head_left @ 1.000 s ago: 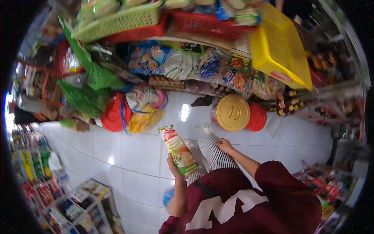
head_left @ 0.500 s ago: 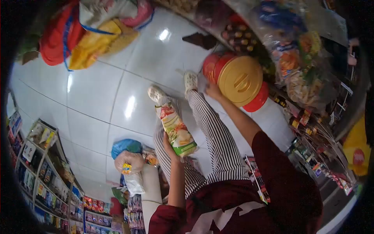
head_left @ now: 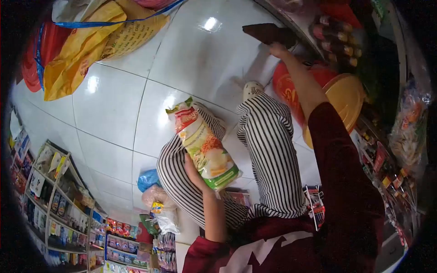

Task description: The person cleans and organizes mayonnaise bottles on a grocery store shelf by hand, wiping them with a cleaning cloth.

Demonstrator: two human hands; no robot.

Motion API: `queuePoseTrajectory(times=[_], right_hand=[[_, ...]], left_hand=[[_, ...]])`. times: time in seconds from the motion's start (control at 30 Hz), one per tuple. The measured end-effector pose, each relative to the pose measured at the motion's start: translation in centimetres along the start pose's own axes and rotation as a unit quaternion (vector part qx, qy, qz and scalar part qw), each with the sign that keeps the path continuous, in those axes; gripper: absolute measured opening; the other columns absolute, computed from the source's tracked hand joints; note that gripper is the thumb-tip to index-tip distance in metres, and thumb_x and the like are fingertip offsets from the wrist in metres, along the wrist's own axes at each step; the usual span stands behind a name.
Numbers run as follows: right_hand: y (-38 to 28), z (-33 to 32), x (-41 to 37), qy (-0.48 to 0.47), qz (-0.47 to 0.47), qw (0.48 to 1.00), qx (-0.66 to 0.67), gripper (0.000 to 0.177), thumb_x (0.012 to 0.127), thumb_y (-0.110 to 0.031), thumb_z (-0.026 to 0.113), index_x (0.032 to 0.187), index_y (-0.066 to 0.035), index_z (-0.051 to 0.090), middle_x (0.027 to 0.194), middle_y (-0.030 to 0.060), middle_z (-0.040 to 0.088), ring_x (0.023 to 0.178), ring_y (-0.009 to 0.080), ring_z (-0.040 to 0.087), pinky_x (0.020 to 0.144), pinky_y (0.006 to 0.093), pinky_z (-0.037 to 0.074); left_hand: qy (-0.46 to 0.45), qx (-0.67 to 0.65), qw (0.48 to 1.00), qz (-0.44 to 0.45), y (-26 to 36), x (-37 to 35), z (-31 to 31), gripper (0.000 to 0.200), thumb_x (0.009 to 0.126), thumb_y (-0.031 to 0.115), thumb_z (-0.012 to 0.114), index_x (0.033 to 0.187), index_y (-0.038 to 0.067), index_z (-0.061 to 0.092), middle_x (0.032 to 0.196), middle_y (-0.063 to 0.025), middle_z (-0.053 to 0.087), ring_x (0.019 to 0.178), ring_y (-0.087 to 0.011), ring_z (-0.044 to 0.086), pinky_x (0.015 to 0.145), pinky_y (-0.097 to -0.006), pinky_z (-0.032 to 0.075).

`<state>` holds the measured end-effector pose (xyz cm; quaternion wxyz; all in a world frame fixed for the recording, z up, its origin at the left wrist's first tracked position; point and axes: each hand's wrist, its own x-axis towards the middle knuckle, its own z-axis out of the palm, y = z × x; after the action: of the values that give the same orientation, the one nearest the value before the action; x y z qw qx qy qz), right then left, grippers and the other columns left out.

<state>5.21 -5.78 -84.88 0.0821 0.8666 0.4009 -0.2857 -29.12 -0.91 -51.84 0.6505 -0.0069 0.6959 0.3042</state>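
A green, white and yellow food packet [head_left: 207, 148] lies tilted over my striped left leg. My left hand [head_left: 195, 175] is wrapped round its lower left side. At the upper right, my right hand [head_left: 277, 50] touches the lower edge of a dark brown flat piece [head_left: 266, 35] on the tiled floor; its fingers are closed on that edge. My right forearm passes over a red tub [head_left: 291, 91] beside a container with a round gold lid [head_left: 341, 102].
Yellow sacks [head_left: 86, 45] and a red bag [head_left: 54, 50] stand at the upper left. Stocked shelves [head_left: 54, 195] fill the lower left. Bottles [head_left: 337, 38] are at the upper right, hanging packets [head_left: 409, 123] at the right. Bags [head_left: 161, 204] lie by my left leg.
My right hand has moved from beside the red tub up to the dark brown piece. My knees are bent more and the view is lower. The packet stays in my left hand.
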Motion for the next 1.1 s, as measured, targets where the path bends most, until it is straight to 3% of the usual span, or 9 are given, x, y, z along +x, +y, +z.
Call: queuePoseTrajectory(times=[0.07, 0.1, 0.3, 0.43, 0.6, 0.67, 0.73, 0.93, 1.1], right_hand=[[-1.3, -3.0, -0.5, -0.154, 0.07, 0.98, 0.101, 0.037, 0.061, -0.026, 0.062, 0.091, -0.005, 0.061, 0.095, 0.0142, 0.059, 0.089, 0.0243, 0.056, 0.078, 0.0327, 0.043], [-2.1, -3.0, -1.8, -0.064, 0.068, 0.984, 0.149, 0.024, 0.057, -0.019, 0.065, 0.077, -0.006, 0.064, 0.083, 0.0116, 0.062, 0.081, 0.0195, 0.058, 0.072, 0.0298, 0.044], [-11.4, -15.3, -19.3, -0.093, 0.04, 0.846, 0.523, 0.034, 0.064, -0.006, 0.056, 0.098, 0.0, 0.055, 0.087, 0.0063, 0.059, 0.08, 0.0132, 0.053, 0.072, 0.0252, 0.042], [-17.0, -31.4, -36.0, -0.154, -0.08, 0.849, 0.499, 0.032, 0.067, -0.01, 0.055, 0.097, 0.0, 0.056, 0.094, 0.0121, 0.059, 0.09, 0.0179, 0.055, 0.081, 0.03, 0.042], [-22.1, -51.9, -50.8, -0.193, -0.265, 0.834, 0.444, 0.017, 0.073, -0.017, 0.059, 0.088, -0.007, 0.062, 0.077, 0.0088, 0.054, 0.077, 0.0235, 0.053, 0.071, 0.0297, 0.042], [-23.4, -55.5, -53.5, 0.024, -0.464, 0.817, 0.342, 0.018, 0.072, -0.018, 0.059, 0.09, -0.015, 0.063, 0.098, 0.0091, 0.052, 0.098, 0.0281, 0.045, 0.084, 0.0373, 0.036], [-24.6, -58.5, -54.8, 0.027, -0.489, 0.829, 0.271, 0.032, 0.072, -0.024, 0.058, 0.103, -0.02, 0.058, 0.128, 0.0116, 0.03, 0.12, 0.0319, 0.023, 0.098, 0.0423, 0.018], [-26.6, -65.6, -53.9, 0.184, -0.38, 0.736, 0.529, 0.051, 0.078, -0.013, 0.047, 0.127, -0.006, 0.03, 0.135, 0.0159, 0.015, 0.124, 0.0282, 0.016, 0.1, 0.0339, 0.013], [-26.9, -65.3, -61.0, 0.077, -0.476, 0.74, 0.469, 0.06, 0.08, -0.013, 0.038, 0.129, 0.004, 0.008, 0.136, 0.0173, 0.009, 0.126, 0.0266, 0.009, 0.101, 0.0334, 0.006]], left_hand=[[-0.059, -0.015, 0.998, -0.036, -0.2, -0.4, -1.0, 0.037, 0.084, 0.033, 0.039, 0.102, 0.002, 0.047, 0.089, -0.0118, 0.055, 0.074, -0.0215, 0.057, 0.065, -0.0317, 0.049], [-0.071, -0.033, 0.996, -0.033, -0.7, -1.0, -1.9, 0.038, 0.085, 0.033, 0.039, 0.102, 0.0, 0.047, 0.093, -0.0121, 0.055, 0.078, -0.0216, 0.056, 0.068, -0.0316, 0.048], [-0.112, 0.012, 0.992, -0.064, 3.1, -11.9, -2.4, 0.04, 0.085, 0.035, 0.037, 0.105, 0.002, 0.045, 0.097, -0.0112, 0.053, 0.082, -0.0211, 0.055, 0.072, -0.0326, 0.046], [-0.079, -0.002, 0.995, -0.056, 7.5, -19.4, -2.1, 0.041, 0.083, 0.039, 0.038, 0.104, 0.005, 0.047, 0.096, -0.0093, 0.054, 0.081, -0.019, 0.055, 0.07, -0.0311, 0.046], [-0.116, 0.006, 0.993, 0.036, 12.6, -28.7, -1.2, 0.048, 0.084, 0.041, 0.034, 0.109, 0.002, 0.044, 0.097, -0.0132, 0.054, 0.084, -0.0216, 0.055, 0.073, -0.0309, 0.045], [-0.304, -0.079, 0.946, 0.082, 14.6, -33.8, -0.3, 0.048, 0.084, 0.039, 0.034, 0.116, 0.002, 0.039, 0.106, -0.0141, 0.049, 0.095, -0.0221, 0.05, 0.082, -0.0333, 0.041], [-0.314, 0.032, 0.941, 0.119, 15.7, -38.5, 0.6, 0.048, 0.085, 0.033, 0.036, 0.12, 0.001, 0.033, 0.112, -0.0141, 0.045, 0.102, -0.0216, 0.045, 0.086, -0.0319, 0.036], [-0.375, 0.227, 0.833, 0.339, 19.0, -45.6, 2.7, 0.045, 0.084, 0.021, 0.041, 0.121, -0.003, 0.033, 0.116, -0.0168, 0.044, 0.106, -0.0182, 0.041, 0.09, -0.026, 0.03], [-0.284, 0.104, 0.813, 0.497, 24.0, -48.0, 4.0, 0.038, 0.082, 0.019, 0.04, 0.112, -0.003, 0.041, 0.095, -0.0182, 0.056, 0.086, -0.0241, 0.055, 0.075, -0.0312, 0.041]])
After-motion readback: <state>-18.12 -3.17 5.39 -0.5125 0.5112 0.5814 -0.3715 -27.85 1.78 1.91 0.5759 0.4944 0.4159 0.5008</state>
